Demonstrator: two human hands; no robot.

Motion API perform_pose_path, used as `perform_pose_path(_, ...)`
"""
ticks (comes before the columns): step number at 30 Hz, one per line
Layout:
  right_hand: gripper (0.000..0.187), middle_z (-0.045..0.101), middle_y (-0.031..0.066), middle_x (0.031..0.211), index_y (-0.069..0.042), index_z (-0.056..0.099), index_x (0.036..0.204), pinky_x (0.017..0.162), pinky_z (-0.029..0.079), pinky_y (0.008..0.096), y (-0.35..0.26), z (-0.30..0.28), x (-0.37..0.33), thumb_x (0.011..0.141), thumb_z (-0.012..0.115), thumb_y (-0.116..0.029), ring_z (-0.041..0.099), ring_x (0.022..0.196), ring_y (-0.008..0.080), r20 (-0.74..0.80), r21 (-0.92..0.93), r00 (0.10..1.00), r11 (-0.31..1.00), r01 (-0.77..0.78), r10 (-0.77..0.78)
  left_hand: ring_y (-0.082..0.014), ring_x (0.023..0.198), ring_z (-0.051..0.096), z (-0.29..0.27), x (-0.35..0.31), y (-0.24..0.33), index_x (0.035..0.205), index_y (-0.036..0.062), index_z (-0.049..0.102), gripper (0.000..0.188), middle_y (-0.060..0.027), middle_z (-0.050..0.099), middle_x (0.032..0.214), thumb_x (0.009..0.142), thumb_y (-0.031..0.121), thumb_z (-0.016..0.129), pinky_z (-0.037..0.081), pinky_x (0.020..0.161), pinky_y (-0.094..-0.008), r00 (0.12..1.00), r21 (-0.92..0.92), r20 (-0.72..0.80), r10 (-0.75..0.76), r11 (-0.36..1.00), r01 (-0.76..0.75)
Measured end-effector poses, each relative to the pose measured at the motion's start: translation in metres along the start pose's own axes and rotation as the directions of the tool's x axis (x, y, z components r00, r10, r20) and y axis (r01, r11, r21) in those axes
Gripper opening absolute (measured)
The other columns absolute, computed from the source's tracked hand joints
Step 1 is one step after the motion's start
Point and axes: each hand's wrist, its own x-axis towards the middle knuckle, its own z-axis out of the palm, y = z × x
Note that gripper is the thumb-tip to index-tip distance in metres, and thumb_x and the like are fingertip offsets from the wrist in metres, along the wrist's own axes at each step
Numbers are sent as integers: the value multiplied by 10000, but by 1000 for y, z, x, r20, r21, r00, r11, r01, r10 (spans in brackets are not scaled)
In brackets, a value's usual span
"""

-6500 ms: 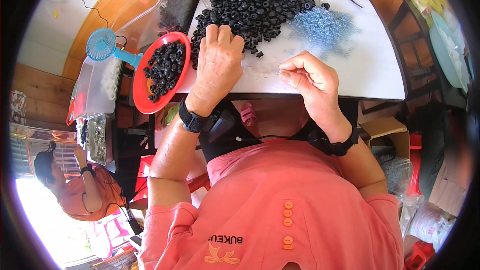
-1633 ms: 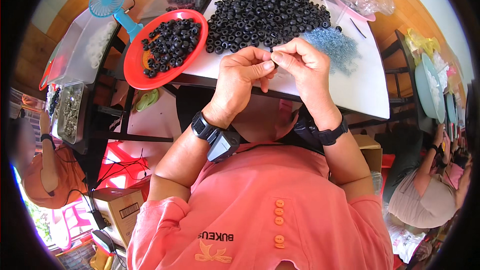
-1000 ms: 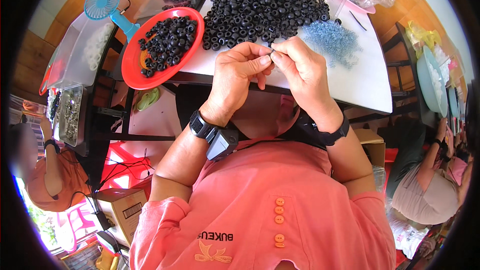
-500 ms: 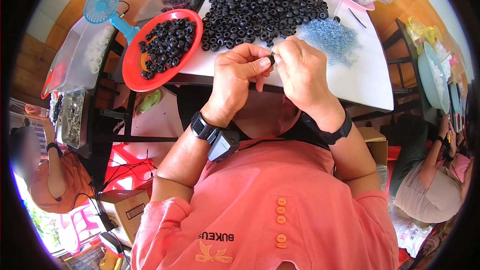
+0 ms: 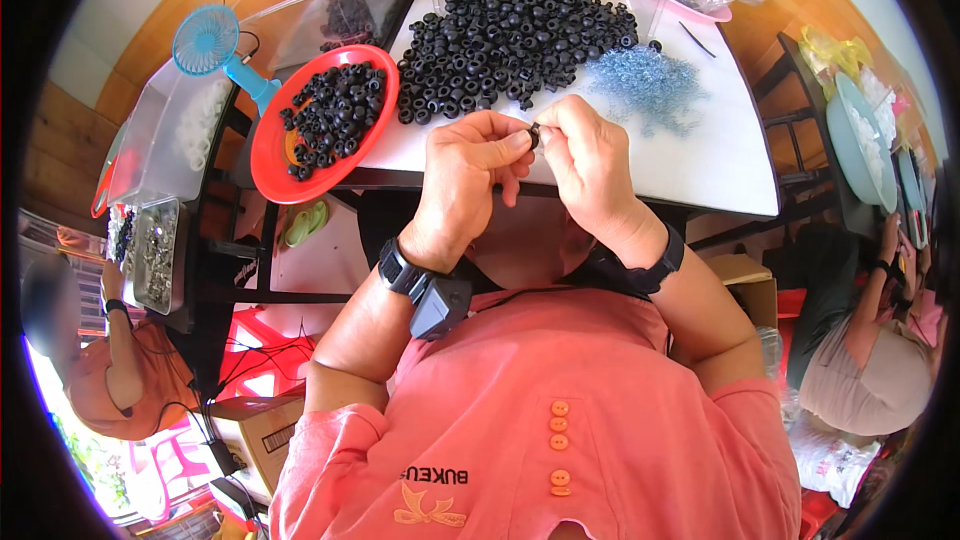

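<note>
Over the table's near edge, my left hand is closed, pinching a small black ring-shaped part between thumb and forefinger. My right hand meets it from the other side, thumb and forefinger pressed together at the part's edge. Whatever sits between those right fingertips is too small and covered to make out. Beyond both hands spreads a big pile of black hollow parts on the white tabletop. A heap of tiny clear-blue pieces lies past my right hand.
A red plate at left holds more black parts, near a blue fan. A pink tray with a plastic bag stands far right. People sit at both sides, near a metal tray and a pale blue basin.
The table and its contents sit slightly lower and further left in the picture. My hands stay together on the black part, which shows a little more between the fingertips.
</note>
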Motion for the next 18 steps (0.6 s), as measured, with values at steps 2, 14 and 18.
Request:
perform_pose_path(2, 134, 538, 118, 757, -46, 529, 859, 572, 449, 428, -4, -6, 1, 775, 597, 32, 567, 661, 330, 4, -150, 989, 978, 145, -146, -135, 617, 597, 5, -5, 1, 947, -53, 647, 106, -93, 646, 773, 907, 45, 657, 446, 428, -233, 999, -26, -4, -37, 999, 37)
perform_pose_path(14, 183, 531, 114, 752, -47, 512, 866, 562, 440, 427, -9, -22, -13, 742, 638, 3, 568, 661, 325, 18, -60, 996, 994, 91, -90, -151, 614, 608, 23, -17, -4, 960, -70, 640, 137, -109, 658, 771, 915, 59, 651, 476, 462, -252, 999, -94, -35, -39, 995, 35)
perform_pose_path(18, 238, 527, 107, 747, -51, 508, 864, 554, 436, 422, -19, -25, -17, 700, 680, -30, 565, 654, 318, 45, -86, 995, 992, 97, -93, -160, 616, 621, 22, -18, -7, 964, -77, 640, 144, -118, 668, 780, 921, 60, 640, 503, 501, -268, 999, -103, -2, -49, 993, 49)
